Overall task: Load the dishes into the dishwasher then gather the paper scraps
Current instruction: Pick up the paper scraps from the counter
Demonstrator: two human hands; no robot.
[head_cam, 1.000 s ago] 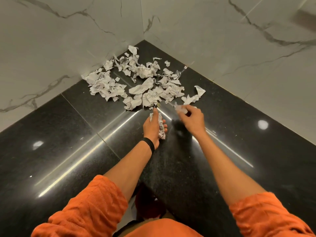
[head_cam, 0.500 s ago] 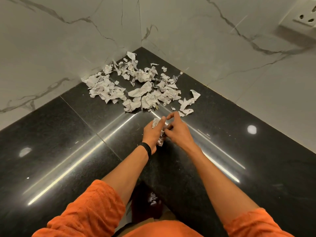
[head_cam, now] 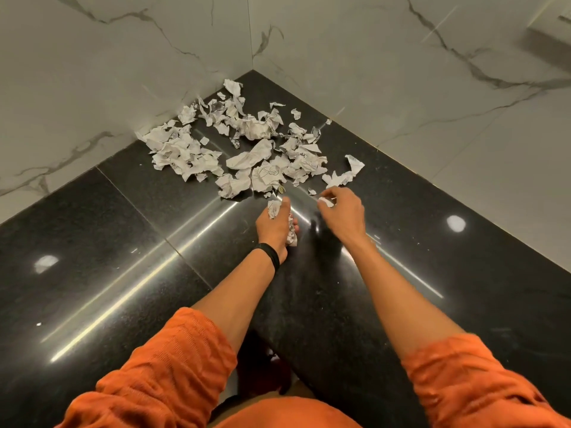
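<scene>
1. Left hand [head_cam: 276, 225] is closed around a wad of scraps [head_cam: 290, 231]; right hand [head_cam: 344, 211] pinches one small scrap [head_cam: 324, 201].
2. The paper pile [head_cam: 247, 143] lies in the black counter [head_cam: 123, 242] corner, against the marble walls [head_cam: 92, 72].

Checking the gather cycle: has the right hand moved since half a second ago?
Yes. The right hand has swung away from the left hand, out toward the loose scraps beside the right-hand wall, now pinching a small scrap.

A glossy black counter [head_cam: 123, 242] fills the view from three through nine o'clock. White marble walls [head_cam: 123, 72] meet in a corner at twelve o'clock.
</scene>
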